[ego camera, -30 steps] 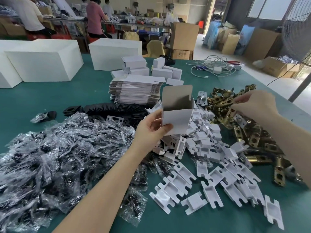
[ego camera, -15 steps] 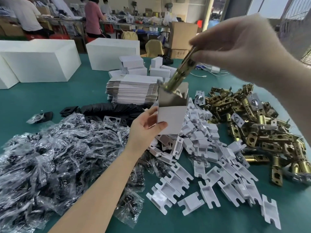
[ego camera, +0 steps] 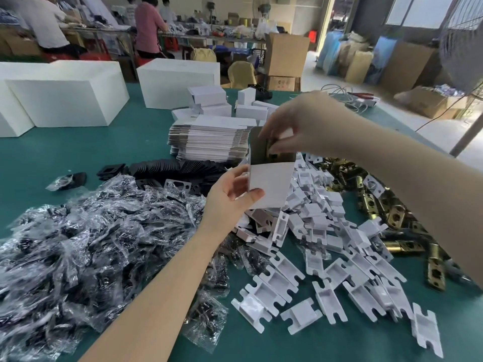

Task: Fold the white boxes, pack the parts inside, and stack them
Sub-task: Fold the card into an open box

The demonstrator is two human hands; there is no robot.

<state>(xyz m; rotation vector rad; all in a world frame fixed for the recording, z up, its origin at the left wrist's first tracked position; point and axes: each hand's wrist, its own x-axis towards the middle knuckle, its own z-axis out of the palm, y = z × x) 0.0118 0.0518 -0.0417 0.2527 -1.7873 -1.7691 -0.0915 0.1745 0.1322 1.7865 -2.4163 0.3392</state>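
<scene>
Brass latch [ego camera: 270,150] pinched by right fingers [ego camera: 281,147] inside white box [ego camera: 269,184]

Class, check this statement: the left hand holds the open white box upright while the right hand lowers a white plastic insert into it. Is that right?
Not quite. In the head view the right hand lowers a brass latch, not a white plastic insert, into the open white box held upright by the left hand.

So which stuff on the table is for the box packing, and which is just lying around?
For the job:
white box, held by left hand
brass latch, pushed in by right hand
flat box stack
white inserts
bagged parts

Lying about:
white cables
foam blocks
</scene>
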